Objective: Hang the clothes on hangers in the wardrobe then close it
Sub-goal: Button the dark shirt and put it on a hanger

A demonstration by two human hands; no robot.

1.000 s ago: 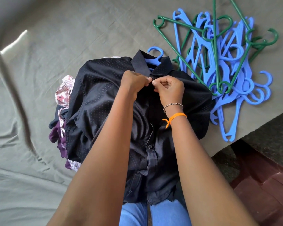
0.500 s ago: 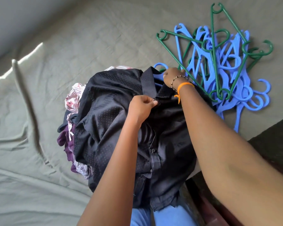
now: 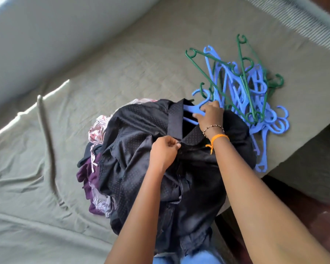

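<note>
Shirt (image 3: 141,130) (one, black) pinched by left hand (image 3: 163,153); right hand (image 3: 211,116) grips one blue hanger (image 3: 193,109).

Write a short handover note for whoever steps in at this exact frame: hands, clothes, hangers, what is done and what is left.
Left hand pinches the dark shirt at its collar front.
Right hand grips the blue hanger sitting inside the shirt's collar.
The shirt lies on the clothes pile on the bed; spare hangers lie to the right.
Done: hanger is in the shirt.
Left: carry it to the wardrobe, not in view; hang the rest; close it.
</note>
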